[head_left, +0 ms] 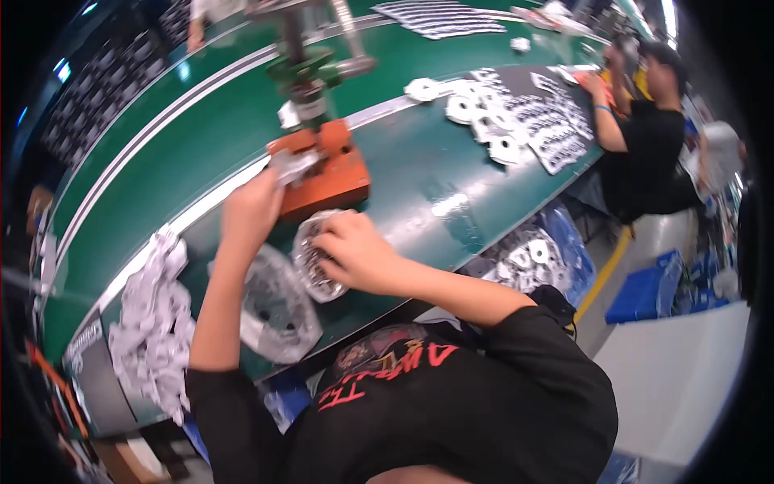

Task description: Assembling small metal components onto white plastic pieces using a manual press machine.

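My left hand (253, 203) is closed on a pale grey moulded part (293, 166). It keeps the part on the orange base (326, 181) of a bench press, under the green and steel press head (306, 85). Lower and to the right, my right hand (355, 252) dips into a round container lined with clear plastic (310, 284), full of small metal pieces. Its fingers are curled among the pieces, and what they pinch is too small to make out. A crumpled clear plastic bag (278, 310) lies beside the container, between my forearms.
Pale grey parts (153, 323) are heaped at the left. White round parts (484, 113) and rows of parts on a dark sheet (548, 121) cover the right bench. A blue-lined bin (536, 258) holds more. A co-worker (649, 137) sits at the far right; a green conveyor (169, 105) runs behind.
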Action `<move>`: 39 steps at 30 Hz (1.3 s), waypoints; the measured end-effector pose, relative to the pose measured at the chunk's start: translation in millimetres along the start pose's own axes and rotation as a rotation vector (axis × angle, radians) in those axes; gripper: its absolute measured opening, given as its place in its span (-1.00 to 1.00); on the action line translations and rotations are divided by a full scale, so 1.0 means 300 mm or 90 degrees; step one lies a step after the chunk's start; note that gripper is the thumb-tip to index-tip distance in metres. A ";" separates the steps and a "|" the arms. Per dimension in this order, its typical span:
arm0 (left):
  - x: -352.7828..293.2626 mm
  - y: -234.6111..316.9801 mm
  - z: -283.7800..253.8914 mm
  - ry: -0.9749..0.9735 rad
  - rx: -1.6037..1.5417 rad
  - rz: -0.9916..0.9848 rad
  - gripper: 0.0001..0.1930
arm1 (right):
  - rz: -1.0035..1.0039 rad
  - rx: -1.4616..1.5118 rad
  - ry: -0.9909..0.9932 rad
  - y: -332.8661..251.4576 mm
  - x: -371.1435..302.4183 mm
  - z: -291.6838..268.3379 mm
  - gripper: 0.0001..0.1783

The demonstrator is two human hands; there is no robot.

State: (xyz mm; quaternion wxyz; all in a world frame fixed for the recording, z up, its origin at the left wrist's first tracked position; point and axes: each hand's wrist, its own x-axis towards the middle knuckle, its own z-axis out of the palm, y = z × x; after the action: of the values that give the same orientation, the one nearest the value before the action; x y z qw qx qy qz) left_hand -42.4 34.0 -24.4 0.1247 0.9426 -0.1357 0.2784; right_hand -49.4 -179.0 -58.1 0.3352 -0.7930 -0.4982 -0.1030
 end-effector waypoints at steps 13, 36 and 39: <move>0.069 -0.090 0.218 -0.047 -0.079 0.050 -0.87 | 0.011 0.052 0.058 0.007 -0.014 0.020 -0.80; -0.522 0.112 -0.130 -0.447 -0.043 -0.387 -0.85 | 0.015 0.138 0.125 0.005 0.056 -0.034 -0.89; -0.502 0.095 -0.142 -0.397 -0.107 -0.366 -0.83 | 0.074 0.176 0.116 0.007 0.051 -0.046 -0.88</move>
State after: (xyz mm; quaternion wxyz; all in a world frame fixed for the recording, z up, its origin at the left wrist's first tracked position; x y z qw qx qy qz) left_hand -194.2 48.6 -69.3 0.2267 0.9676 0.0791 -0.0781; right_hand -37.8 -177.3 -41.0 0.4901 -0.7543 -0.4283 -0.0858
